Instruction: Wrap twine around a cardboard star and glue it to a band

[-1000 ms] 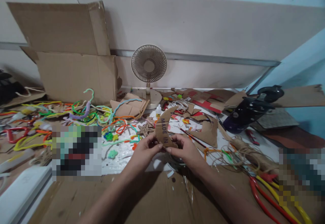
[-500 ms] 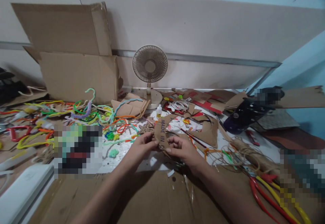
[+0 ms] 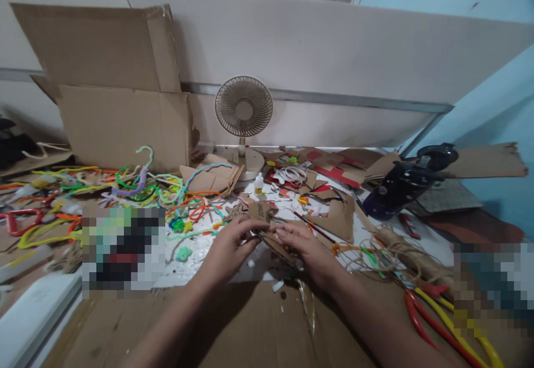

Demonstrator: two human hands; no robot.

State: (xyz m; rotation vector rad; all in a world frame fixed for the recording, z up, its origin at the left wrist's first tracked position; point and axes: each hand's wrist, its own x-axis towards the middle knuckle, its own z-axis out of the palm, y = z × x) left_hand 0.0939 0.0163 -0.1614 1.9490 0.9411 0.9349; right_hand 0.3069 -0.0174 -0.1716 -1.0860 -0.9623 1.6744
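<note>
1. My left hand (image 3: pixel 233 245) and right hand (image 3: pixel 311 251) are close together, fingers bent narrowly around a small, tilted brown cardboard piece with dark printed lettering (image 3: pixel 261 211).
2. The piece looks cut out and separate; I can't tell whether it is finished or what remains.
3. It's above the far edge of a flat brown cardboard sheet (image 3: pixel 250 323), which gives my forearms room.
4. Beyond my fingers, a small white glue bottle (image 3: pixel 259 185) and a brown star-shaped piece (image 3: pixel 234 211) crowd the space.
</note>
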